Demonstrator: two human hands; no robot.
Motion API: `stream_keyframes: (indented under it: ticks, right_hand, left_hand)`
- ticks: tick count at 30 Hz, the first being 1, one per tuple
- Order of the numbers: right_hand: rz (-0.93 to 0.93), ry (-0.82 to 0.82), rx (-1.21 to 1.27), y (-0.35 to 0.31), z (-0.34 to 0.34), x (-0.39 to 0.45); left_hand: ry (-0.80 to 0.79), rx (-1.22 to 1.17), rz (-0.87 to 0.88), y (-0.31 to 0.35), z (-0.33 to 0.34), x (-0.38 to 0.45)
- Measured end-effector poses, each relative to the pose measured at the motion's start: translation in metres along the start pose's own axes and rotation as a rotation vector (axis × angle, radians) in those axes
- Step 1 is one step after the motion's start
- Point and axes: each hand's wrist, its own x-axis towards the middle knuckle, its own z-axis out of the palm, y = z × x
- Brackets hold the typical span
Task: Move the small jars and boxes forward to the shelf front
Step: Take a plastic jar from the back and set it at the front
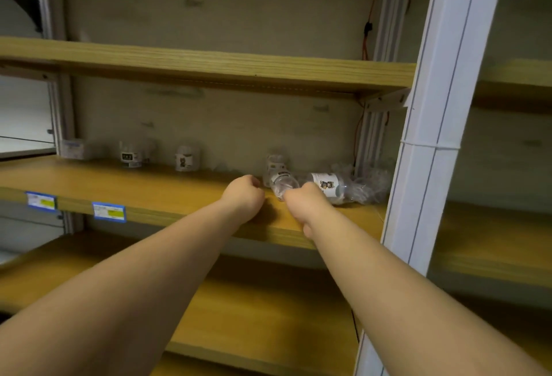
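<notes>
On the wooden shelf [167, 193], several small clear jars with white labels stand far back by the wall: one jar [130, 154], another jar [186, 158], and a third jar [275, 166] behind my hands. A small white box [73, 148] sits at the far left. My right hand [304, 202] is closed on a tilted clear jar [283, 186]. Beside it, a labelled jar [328, 186] lies on its side. My left hand [243, 196] is curled shut just left of the held jar, with nothing visible in it.
A heap of clear plastic containers [369, 184] fills the shelf's right back corner. A white upright post [433, 124] borders the shelf on the right. Two blue price tags [109, 212] hang on the front edge. Bare shelves run above and below.
</notes>
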Motion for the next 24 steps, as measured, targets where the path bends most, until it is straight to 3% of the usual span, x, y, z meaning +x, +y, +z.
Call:
stream_keyframes:
  ticks: [6,12,15,21,24]
  right_hand:
    - [-0.044,-0.006,-0.089,-0.011,0.016,0.035]
    - [-0.118,0.200,-0.101,-0.005,0.040,0.059]
    - [-0.144,0.247,-0.049,-0.001,0.039,0.069]
    - [-0.173,0.251,-0.036,0.009,0.038,0.080]
    - [-0.178,0.252,0.022,0.012,0.037,0.084]
  left_hand:
    - [-0.085,-0.112,-0.186,0.013,0.005,0.028]
    - [-0.219,-0.386,-0.196,-0.005,0.016,0.077]
    - [-0.301,-0.726,-0.173,-0.020,0.016,0.099]
    - [-0.490,-0.881,-0.037,-0.041,0.017,0.115]
    - [-0.489,-0.851,0.044,-0.042,0.018,0.112]
